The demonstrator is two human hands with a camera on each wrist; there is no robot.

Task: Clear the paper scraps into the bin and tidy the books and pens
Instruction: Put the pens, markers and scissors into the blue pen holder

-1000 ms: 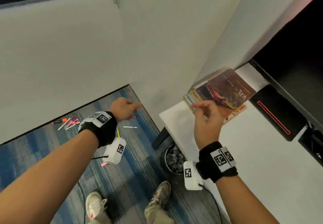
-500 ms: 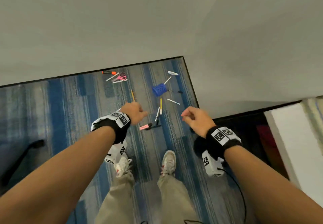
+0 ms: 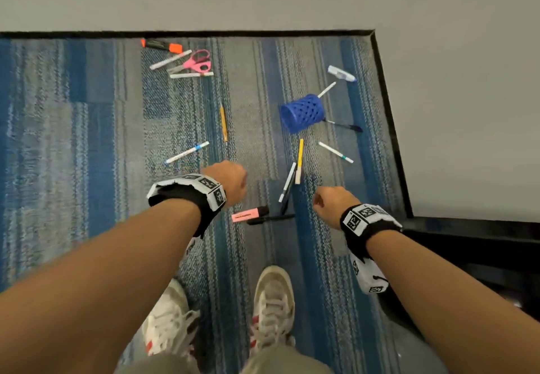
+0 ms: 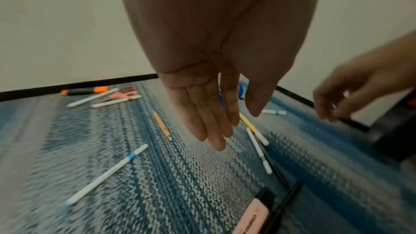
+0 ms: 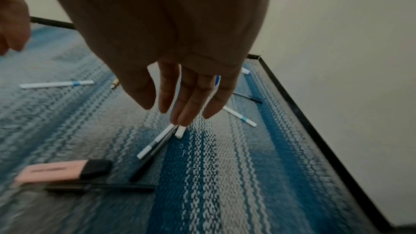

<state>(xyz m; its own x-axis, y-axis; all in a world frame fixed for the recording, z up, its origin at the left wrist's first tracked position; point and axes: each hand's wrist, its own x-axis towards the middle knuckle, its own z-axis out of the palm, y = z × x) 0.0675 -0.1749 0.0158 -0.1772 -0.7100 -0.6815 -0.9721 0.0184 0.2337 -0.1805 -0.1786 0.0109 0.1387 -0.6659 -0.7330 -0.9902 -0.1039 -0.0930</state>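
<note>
Both hands hang empty above the carpet [image 3: 87,140], left hand [image 3: 229,181] and right hand [image 3: 331,205] with grip released, fingers [image 4: 209,131] relaxed. Pens [image 3: 287,182] lie scattered around the tipped blue cup [image 3: 302,113].

Open carpet [image 3: 87,140] leftward (pens [image 3: 292,181] crowd right).

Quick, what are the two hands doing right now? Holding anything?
Left hand: open, fingers straight, holding nothing, above the carpet.
Right hand: open, fingers extended, holding nothing, above the pens.
</note>
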